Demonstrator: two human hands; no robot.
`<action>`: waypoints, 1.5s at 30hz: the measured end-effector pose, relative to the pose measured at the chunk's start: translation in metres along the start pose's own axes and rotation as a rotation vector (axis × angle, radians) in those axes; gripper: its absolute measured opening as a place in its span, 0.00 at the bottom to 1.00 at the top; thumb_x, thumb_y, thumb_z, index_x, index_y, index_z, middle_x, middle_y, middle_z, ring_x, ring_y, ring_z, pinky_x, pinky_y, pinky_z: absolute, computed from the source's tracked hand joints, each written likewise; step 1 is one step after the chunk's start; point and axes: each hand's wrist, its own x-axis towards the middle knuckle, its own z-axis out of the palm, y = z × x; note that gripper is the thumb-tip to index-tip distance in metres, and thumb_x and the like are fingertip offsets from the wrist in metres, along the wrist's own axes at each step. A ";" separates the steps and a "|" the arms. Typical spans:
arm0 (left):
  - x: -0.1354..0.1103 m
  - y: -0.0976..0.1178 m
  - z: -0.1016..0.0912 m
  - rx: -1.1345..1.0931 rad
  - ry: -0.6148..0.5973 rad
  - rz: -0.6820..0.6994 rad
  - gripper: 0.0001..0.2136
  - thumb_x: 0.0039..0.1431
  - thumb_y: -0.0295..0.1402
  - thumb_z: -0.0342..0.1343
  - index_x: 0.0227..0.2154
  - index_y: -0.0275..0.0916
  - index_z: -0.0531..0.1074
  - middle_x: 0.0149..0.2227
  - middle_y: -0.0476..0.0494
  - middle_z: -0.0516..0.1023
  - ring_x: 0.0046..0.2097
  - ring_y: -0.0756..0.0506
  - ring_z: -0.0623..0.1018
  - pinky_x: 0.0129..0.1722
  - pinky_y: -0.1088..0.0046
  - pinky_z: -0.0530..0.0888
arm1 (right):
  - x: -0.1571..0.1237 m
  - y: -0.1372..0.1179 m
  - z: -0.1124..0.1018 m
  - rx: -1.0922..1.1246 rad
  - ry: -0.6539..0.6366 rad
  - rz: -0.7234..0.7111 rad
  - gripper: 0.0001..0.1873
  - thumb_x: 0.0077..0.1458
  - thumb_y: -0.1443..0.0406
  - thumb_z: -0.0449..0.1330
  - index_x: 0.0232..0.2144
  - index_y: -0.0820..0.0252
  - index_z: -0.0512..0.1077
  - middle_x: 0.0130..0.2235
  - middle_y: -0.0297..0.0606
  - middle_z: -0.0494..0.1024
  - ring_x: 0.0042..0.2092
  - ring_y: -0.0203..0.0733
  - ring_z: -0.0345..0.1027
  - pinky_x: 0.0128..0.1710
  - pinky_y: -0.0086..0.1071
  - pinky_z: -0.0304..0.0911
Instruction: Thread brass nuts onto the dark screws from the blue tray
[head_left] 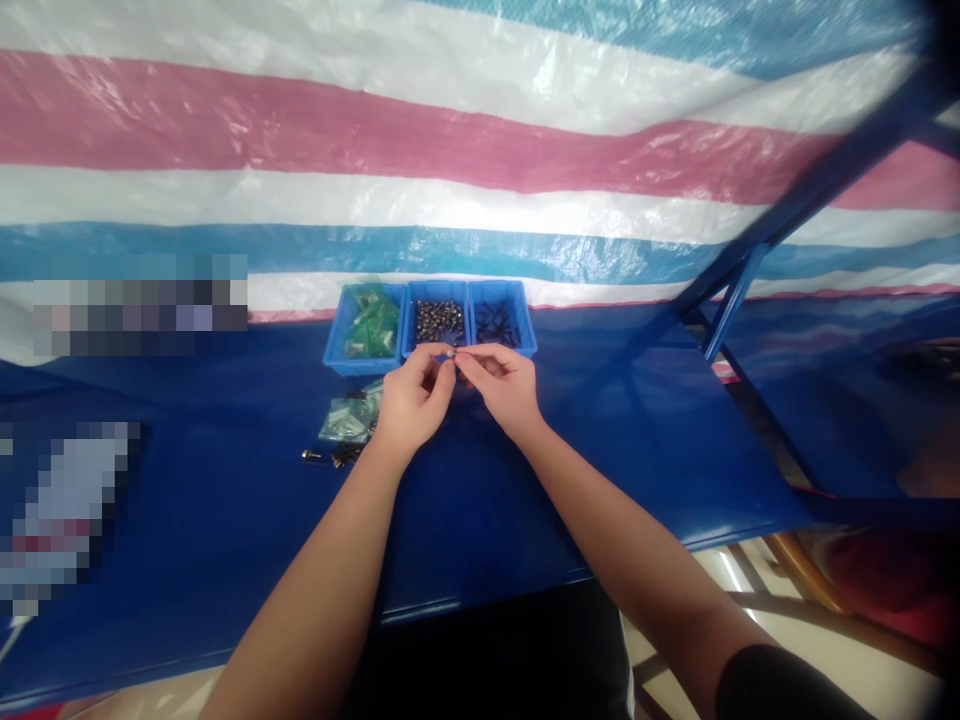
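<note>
My left hand [416, 395] and my right hand [504, 385] meet fingertip to fingertip in front of the blue bins. Both are closed in a pinch around a small metal piece [451, 353], too small to name. Just beyond them, the middle bin [405, 335] holds many small shiny metal parts [439, 320]. The right bin [525, 320] has dark screw-like pieces [495, 325] in it. Green-tinted plastic bags [371, 325] fill the left bin [335, 345]. Beside my left wrist lie another small bag [345, 420] and several dark bolt-like pieces [345, 455].
The blue table [480, 540] stretches to both sides. A blue metal frame [727, 300] rises at the right. Behind hangs a striped plastic sheet [450, 150]. A pixelated item [75, 500] lies at the left, and a wooden chair [802, 570] stands at the lower right.
</note>
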 end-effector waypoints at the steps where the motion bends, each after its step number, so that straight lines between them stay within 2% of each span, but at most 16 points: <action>1: 0.000 0.000 0.000 0.001 -0.001 0.002 0.11 0.67 0.39 0.53 0.46 0.41 0.74 0.21 0.55 0.70 0.22 0.53 0.68 0.27 0.76 0.67 | 0.000 -0.001 0.000 -0.004 0.008 0.012 0.15 0.48 0.53 0.70 0.33 0.57 0.79 0.33 0.37 0.83 0.34 0.40 0.77 0.38 0.38 0.77; 6: 0.000 0.001 0.000 0.024 0.009 -0.013 0.11 0.67 0.39 0.52 0.44 0.40 0.75 0.21 0.54 0.70 0.22 0.53 0.68 0.28 0.76 0.67 | 0.002 0.001 -0.001 0.057 0.015 0.033 0.16 0.47 0.53 0.70 0.33 0.57 0.77 0.33 0.36 0.82 0.31 0.38 0.76 0.30 0.33 0.74; 10: 0.001 0.005 0.000 0.018 0.005 -0.020 0.11 0.67 0.38 0.51 0.43 0.40 0.76 0.22 0.53 0.71 0.22 0.53 0.68 0.27 0.76 0.67 | 0.003 0.002 -0.001 0.113 0.003 0.082 0.17 0.48 0.52 0.69 0.33 0.57 0.75 0.36 0.38 0.82 0.35 0.40 0.78 0.31 0.33 0.74; 15: 0.001 0.006 0.000 0.038 0.033 -0.028 0.11 0.67 0.38 0.52 0.42 0.40 0.77 0.23 0.52 0.73 0.23 0.52 0.69 0.29 0.76 0.68 | 0.005 0.004 -0.003 0.174 -0.002 0.151 0.17 0.49 0.52 0.69 0.35 0.57 0.75 0.36 0.37 0.82 0.31 0.37 0.75 0.29 0.33 0.73; 19: 0.002 0.005 0.000 0.062 0.094 -0.040 0.12 0.67 0.39 0.52 0.43 0.40 0.78 0.26 0.51 0.76 0.25 0.52 0.72 0.30 0.76 0.69 | 0.003 0.003 -0.004 -0.031 -0.015 0.030 0.15 0.48 0.53 0.70 0.34 0.56 0.79 0.35 0.36 0.80 0.31 0.36 0.71 0.26 0.31 0.69; 22: 0.002 0.005 0.000 0.059 0.149 -0.053 0.12 0.67 0.39 0.52 0.42 0.39 0.78 0.27 0.50 0.76 0.26 0.52 0.72 0.31 0.76 0.70 | 0.000 0.002 -0.004 -0.199 -0.015 -0.081 0.13 0.51 0.53 0.69 0.33 0.55 0.81 0.30 0.34 0.77 0.28 0.34 0.66 0.28 0.31 0.68; 26: 0.002 0.006 0.000 0.074 0.228 -0.072 0.12 0.67 0.39 0.52 0.41 0.40 0.78 0.24 0.52 0.73 0.24 0.52 0.70 0.31 0.76 0.70 | -0.002 0.003 -0.003 -0.149 -0.020 -0.006 0.15 0.53 0.52 0.67 0.36 0.57 0.80 0.25 0.32 0.75 0.24 0.33 0.66 0.25 0.30 0.67; 28: 0.002 0.005 0.000 0.070 0.247 -0.077 0.12 0.67 0.39 0.52 0.41 0.40 0.78 0.23 0.52 0.72 0.24 0.52 0.70 0.31 0.76 0.70 | -0.001 0.004 -0.003 -0.095 -0.033 0.030 0.17 0.53 0.52 0.67 0.40 0.57 0.79 0.30 0.34 0.80 0.26 0.35 0.71 0.25 0.31 0.69; 30: 0.002 0.004 0.001 0.060 0.252 -0.080 0.12 0.68 0.39 0.51 0.41 0.40 0.77 0.23 0.53 0.71 0.24 0.52 0.70 0.31 0.75 0.70 | 0.000 0.005 -0.003 -0.035 -0.088 0.025 0.21 0.53 0.53 0.67 0.47 0.54 0.78 0.43 0.39 0.83 0.34 0.38 0.77 0.30 0.32 0.74; 32: 0.002 0.003 0.001 0.049 0.249 -0.082 0.11 0.68 0.39 0.51 0.42 0.41 0.77 0.23 0.53 0.71 0.24 0.52 0.70 0.31 0.75 0.70 | 0.001 0.005 -0.004 -0.001 -0.166 0.012 0.26 0.53 0.54 0.66 0.54 0.50 0.75 0.55 0.40 0.78 0.41 0.40 0.79 0.35 0.34 0.76; 33: 0.002 0.002 0.001 0.045 0.248 -0.083 0.11 0.68 0.39 0.51 0.42 0.41 0.77 0.23 0.53 0.71 0.24 0.52 0.70 0.31 0.75 0.70 | 0.001 0.006 -0.005 -0.008 -0.200 0.013 0.26 0.54 0.55 0.65 0.55 0.49 0.74 0.56 0.39 0.78 0.41 0.40 0.79 0.36 0.34 0.76; 34: 0.002 0.002 0.001 0.044 0.248 -0.083 0.11 0.68 0.38 0.51 0.42 0.40 0.77 0.23 0.53 0.71 0.24 0.52 0.70 0.31 0.75 0.70 | 0.001 0.006 -0.006 -0.031 -0.222 0.021 0.24 0.56 0.56 0.64 0.54 0.50 0.75 0.54 0.40 0.80 0.39 0.39 0.79 0.35 0.34 0.76; 36: 0.002 0.002 0.001 0.044 0.250 -0.083 0.11 0.68 0.38 0.51 0.42 0.40 0.77 0.22 0.53 0.71 0.24 0.52 0.70 0.31 0.75 0.70 | 0.001 0.008 -0.008 -0.121 -0.238 0.036 0.18 0.59 0.57 0.60 0.49 0.54 0.78 0.43 0.39 0.83 0.33 0.37 0.77 0.33 0.33 0.74; 39: 0.003 0.003 0.001 0.042 0.251 -0.087 0.11 0.68 0.39 0.51 0.41 0.41 0.77 0.23 0.53 0.71 0.24 0.52 0.70 0.32 0.75 0.70 | 0.001 0.011 -0.011 -0.362 -0.276 -0.019 0.12 0.59 0.61 0.60 0.41 0.57 0.81 0.32 0.35 0.82 0.29 0.35 0.72 0.35 0.33 0.70; 42: 0.003 0.002 0.000 0.042 0.263 -0.100 0.11 0.68 0.39 0.51 0.41 0.41 0.77 0.23 0.53 0.71 0.24 0.52 0.71 0.31 0.75 0.70 | 0.000 0.013 -0.013 -0.603 -0.357 -0.103 0.09 0.56 0.64 0.62 0.38 0.57 0.81 0.32 0.34 0.81 0.31 0.36 0.72 0.36 0.33 0.67; 45: 0.002 0.002 0.000 0.032 0.271 -0.112 0.12 0.69 0.40 0.50 0.42 0.41 0.76 0.23 0.53 0.71 0.25 0.51 0.72 0.31 0.74 0.71 | -0.002 0.011 -0.014 -0.744 -0.479 -0.142 0.08 0.54 0.63 0.65 0.37 0.56 0.81 0.33 0.34 0.81 0.34 0.38 0.72 0.37 0.33 0.64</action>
